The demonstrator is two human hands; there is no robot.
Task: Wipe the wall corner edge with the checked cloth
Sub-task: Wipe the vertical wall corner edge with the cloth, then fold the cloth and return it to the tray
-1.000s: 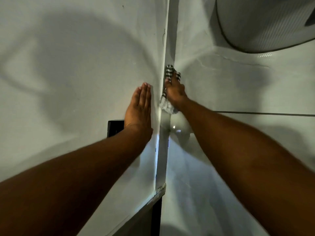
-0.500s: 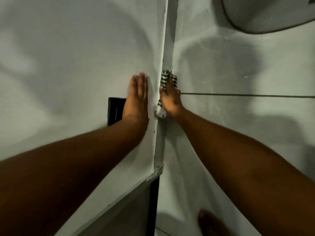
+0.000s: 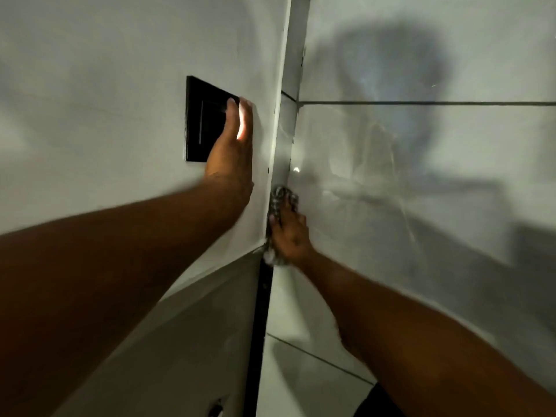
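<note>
- Right hand presses the bunched checked cloth against the wall corner edge, low on the strip.
- Left hand lies flat and open on the left wall, fingertips overlapping a black switch plate.
- Progress: wiping underway; how much of the edge is done, cannot tell.
- Motion blur; cloth mostly hidden under the hand.

Checked cloth, bunched, pressed on pale corner edge, low down, where the strip ends.
</note>
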